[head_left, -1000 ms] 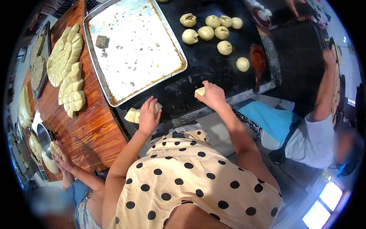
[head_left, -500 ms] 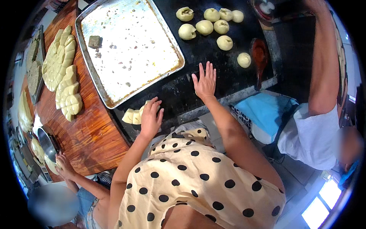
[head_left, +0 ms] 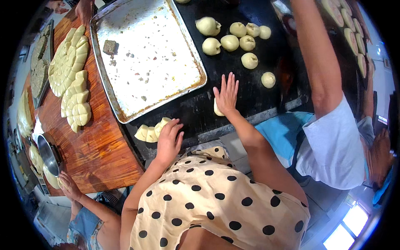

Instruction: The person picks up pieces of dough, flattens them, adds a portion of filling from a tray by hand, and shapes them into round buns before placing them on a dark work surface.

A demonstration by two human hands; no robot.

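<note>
My right hand (head_left: 226, 100), fingers extended, lies flat, apparently to press a pale dough lump (head_left: 217, 110) against the black tabletop (head_left: 191, 107); my left hand (head_left: 168, 140), unclenched, adjoins cream-coloured, blocky dough pieces (head_left: 148, 133).

On my remote feed, the black worktop (head_left: 187, 107) bears a crumb-strewn metal tray (head_left: 164, 85) at left, a cluster of pale dough balls (head_left: 230, 43) toward the far side, a lone ball (head_left: 268, 80) farther right, and, along the near side, a cut dough strip (head_left: 146, 134) and a single dough piece (head_left: 217, 109). The reddish shape (head_left: 286, 75) in shadow at right I take, tentatively, for a ladle. The adjoining brown wooden table (head_left: 112, 146) carries scored dough (head_left: 68, 62).
</note>
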